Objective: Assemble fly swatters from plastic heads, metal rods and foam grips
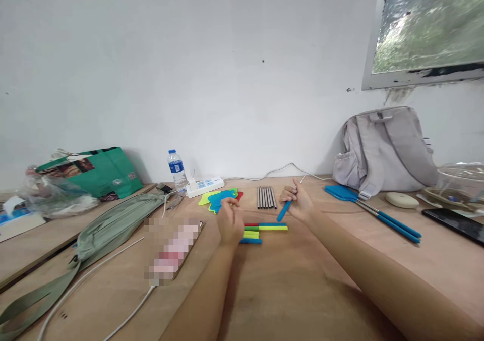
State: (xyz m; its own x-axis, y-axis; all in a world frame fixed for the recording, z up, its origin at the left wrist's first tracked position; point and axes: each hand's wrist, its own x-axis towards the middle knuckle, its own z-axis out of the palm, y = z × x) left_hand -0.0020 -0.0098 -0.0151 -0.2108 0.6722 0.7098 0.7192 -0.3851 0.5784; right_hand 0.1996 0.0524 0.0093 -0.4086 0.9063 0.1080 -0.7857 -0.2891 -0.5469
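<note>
My right hand (297,203) is closed around a short blue tube (283,211), which slants down toward the table. My left hand (230,222) has its fingers curled in, and whatever they may hold is hidden. Beside and partly behind it lie several coloured tubes (273,227) in red, green, yellow and blue, set in rows. Thin metal rods (266,197) rest side by side just beyond, between the two hands. Flat plastic pieces (221,200) in yellow, blue and red are piled behind my left hand.
On the right are blue swatters (378,213) with metal shafts, a grey backpack (381,149), a white rounded case (401,200) and a black phone (454,225). Leftward sit a power strip (206,186), water bottle (176,169), cabled phone (176,252), green strap bag (117,225) and green bag (113,172).
</note>
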